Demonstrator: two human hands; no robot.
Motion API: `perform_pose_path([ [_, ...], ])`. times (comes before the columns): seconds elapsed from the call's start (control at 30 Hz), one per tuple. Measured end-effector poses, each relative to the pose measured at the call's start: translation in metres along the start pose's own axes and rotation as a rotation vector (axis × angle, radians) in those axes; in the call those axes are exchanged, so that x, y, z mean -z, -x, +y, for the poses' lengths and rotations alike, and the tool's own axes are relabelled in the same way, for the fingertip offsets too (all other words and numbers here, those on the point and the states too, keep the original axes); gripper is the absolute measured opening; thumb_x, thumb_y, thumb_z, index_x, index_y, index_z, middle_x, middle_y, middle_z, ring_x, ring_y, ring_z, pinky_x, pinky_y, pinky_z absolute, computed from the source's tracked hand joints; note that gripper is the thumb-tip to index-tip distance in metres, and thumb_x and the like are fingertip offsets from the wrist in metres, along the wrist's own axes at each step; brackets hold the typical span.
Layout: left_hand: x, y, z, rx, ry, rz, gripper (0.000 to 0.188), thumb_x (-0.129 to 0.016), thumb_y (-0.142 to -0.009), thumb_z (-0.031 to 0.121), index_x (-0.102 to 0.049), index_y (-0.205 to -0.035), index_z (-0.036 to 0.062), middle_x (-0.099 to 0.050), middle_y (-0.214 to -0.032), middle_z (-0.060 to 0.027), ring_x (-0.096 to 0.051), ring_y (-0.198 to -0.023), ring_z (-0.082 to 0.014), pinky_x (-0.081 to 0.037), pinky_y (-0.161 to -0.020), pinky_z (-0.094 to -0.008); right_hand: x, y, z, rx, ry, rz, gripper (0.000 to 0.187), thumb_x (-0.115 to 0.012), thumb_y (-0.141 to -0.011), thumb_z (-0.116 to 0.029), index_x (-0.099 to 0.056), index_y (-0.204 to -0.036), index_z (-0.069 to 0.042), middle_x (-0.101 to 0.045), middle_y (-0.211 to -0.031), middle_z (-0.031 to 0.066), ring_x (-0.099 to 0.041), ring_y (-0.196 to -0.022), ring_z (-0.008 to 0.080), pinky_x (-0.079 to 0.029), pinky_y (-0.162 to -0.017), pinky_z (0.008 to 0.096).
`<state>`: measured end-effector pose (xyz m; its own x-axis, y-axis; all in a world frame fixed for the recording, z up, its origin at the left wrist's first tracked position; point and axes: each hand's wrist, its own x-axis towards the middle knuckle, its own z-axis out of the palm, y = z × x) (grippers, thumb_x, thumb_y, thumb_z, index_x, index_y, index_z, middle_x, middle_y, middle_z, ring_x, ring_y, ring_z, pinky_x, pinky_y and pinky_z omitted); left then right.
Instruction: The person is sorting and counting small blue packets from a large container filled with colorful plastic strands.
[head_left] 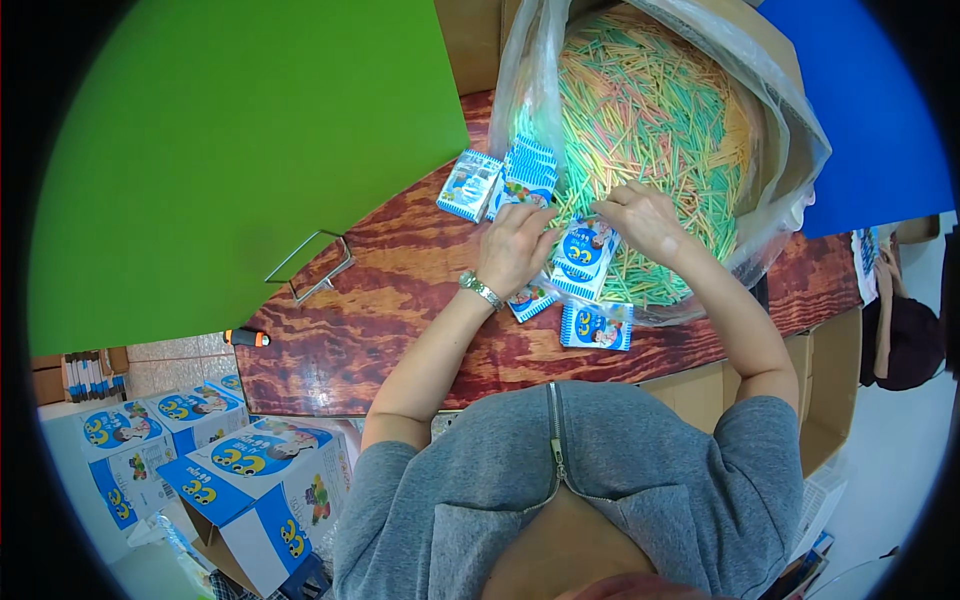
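Pastel stick-shaped pieces, green, yellow, pink and orange, fill a large clear plastic bag. At the bag's near edge lies a small blue-and-white packet over other packets, between my hands. My left hand, with a watch on its wrist, has its fingers bent and closed at the packet's left edge. Over the packet's upper right corner and the sticks, my right hand is closed with fingertips together; what they pinch is hidden. More packets are piled beyond my left hand.
A single packet lies near the front edge of the red-brown wooden table. A green panel covers the left; a blue panel stands at right. Also left are a metal wire frame, an orange-and-black tool and printed boxes.
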<state>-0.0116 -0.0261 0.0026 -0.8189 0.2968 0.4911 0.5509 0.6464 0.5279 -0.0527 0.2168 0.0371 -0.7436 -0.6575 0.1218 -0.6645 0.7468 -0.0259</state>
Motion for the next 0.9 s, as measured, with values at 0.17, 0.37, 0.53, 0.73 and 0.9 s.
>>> perform_pose_path([
  [0.17, -0.005, -0.019, 0.017, 0.019, 0.161, -0.020, 0.026, -0.067, -0.089, 0.018, -0.067, -0.107, 0.0002, -0.067, -0.091, -0.0126, -0.063, -0.083, -0.0243, -0.049, -0.075, -0.0345, 0.041, -0.014, 0.002, 0.118, -0.423, 0.178, 0.014, -0.070, -0.082, -0.013, -0.068, -0.094, -0.005, -0.067, -0.087, 0.0099, -0.064, -0.081, 0.0260, -0.051, -0.070, 0.0360],
  [0.37, -0.010, -0.034, 0.007, 0.423, 0.673, -0.166, 0.016, -0.071, -0.089, 0.016, -0.072, -0.088, 0.0000, -0.066, -0.073, 0.0031, -0.052, -0.065, -0.0016, -0.042, -0.057, -0.0215, 0.064, -0.038, -0.003, -0.087, -0.736, 0.094, 0.018, -0.070, -0.083, -0.015, -0.064, -0.093, -0.001, -0.065, -0.082, 0.0127, -0.064, -0.076, 0.0281, -0.049, -0.067, 0.0368],
  [0.53, -0.004, -0.049, 0.002, 0.471, 0.735, -0.001, 0.021, -0.081, -0.080, 0.011, -0.062, -0.074, 0.0046, -0.063, -0.070, 0.0041, -0.051, -0.061, -0.0009, -0.040, -0.054, -0.0186, 0.069, -0.068, 0.018, 0.110, -0.752, 0.080, 0.020, -0.069, -0.085, -0.015, -0.065, -0.100, -0.002, -0.068, -0.088, 0.0135, -0.067, -0.082, 0.0284, -0.050, -0.070, 0.0372],
  [0.73, 0.003, -0.045, 0.000, 0.499, 0.661, 0.030, 0.031, -0.083, -0.077, 0.018, -0.056, -0.071, 0.0040, -0.057, -0.065, 0.0019, -0.047, -0.059, -0.0038, -0.039, -0.052, -0.0222, 0.054, -0.154, 0.151, -0.202, -0.460, 0.221, 0.027, -0.057, -0.096, -0.024, -0.064, -0.113, -0.004, -0.069, -0.101, 0.0122, -0.065, -0.095, 0.0224, -0.050, -0.085, 0.0346],
  [0.9, -0.001, -0.037, -0.006, 0.496, 0.740, 0.000, 0.029, -0.079, -0.081, 0.009, -0.051, -0.074, 0.0059, -0.051, -0.071, 0.0064, -0.042, -0.063, -0.0010, -0.035, -0.054, -0.0196, 0.021, -0.205, 0.238, -0.374, 0.398, 0.254, 0.039, -0.064, -0.086, -0.035, -0.066, -0.112, -0.006, -0.068, -0.107, 0.0147, -0.062, -0.105, 0.0301, -0.045, -0.095, 0.0429],
])
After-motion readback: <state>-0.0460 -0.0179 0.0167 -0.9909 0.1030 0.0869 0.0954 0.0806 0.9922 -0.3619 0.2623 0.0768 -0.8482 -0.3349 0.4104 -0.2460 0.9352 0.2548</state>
